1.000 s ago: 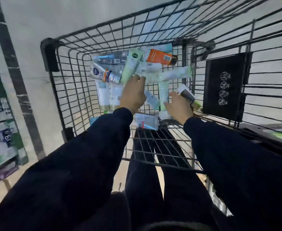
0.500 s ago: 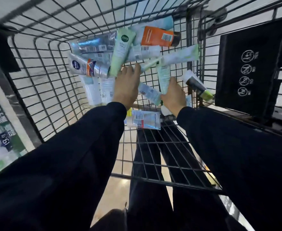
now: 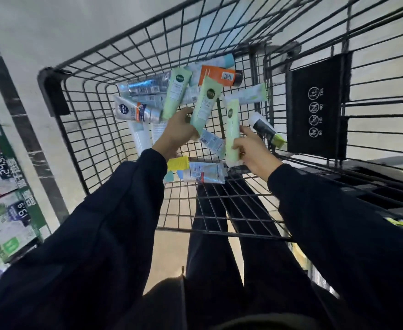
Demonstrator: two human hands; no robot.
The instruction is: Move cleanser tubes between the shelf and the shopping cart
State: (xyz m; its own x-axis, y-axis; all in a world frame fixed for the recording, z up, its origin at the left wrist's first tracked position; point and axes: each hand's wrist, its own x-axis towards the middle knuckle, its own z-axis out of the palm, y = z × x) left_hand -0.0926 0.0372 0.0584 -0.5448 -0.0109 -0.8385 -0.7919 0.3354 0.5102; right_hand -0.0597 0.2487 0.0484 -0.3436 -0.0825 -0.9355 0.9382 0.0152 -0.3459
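Note:
Both my hands are inside the black wire shopping cart point(image 3: 81, 129). My left hand point(image 3: 179, 134) grips a pale green cleanser tube point(image 3: 205, 103), lifted above the pile with its flat end up. My right hand point(image 3: 250, 151) grips a second light green tube point(image 3: 232, 132), held upright. Several more tubes lie on the cart floor: a silver-blue one with an orange band point(image 3: 136, 113), an orange one point(image 3: 217, 75), a green one point(image 3: 176, 91), a black-and-green one point(image 3: 267, 131) and a white one with a red label point(image 3: 205, 172).
A black flap with white warning icons point(image 3: 317, 106) hangs on the cart's right side. Shelf stock with price tags point(image 3: 7, 191) stands at the left edge. The pale floor point(image 3: 29, 32) shows beyond the cart. My dark-trousered legs are seen through the cart's near mesh.
Both hands were reaching flat into the pile; now each has closed round a green tube and lifted it off the cart floor.

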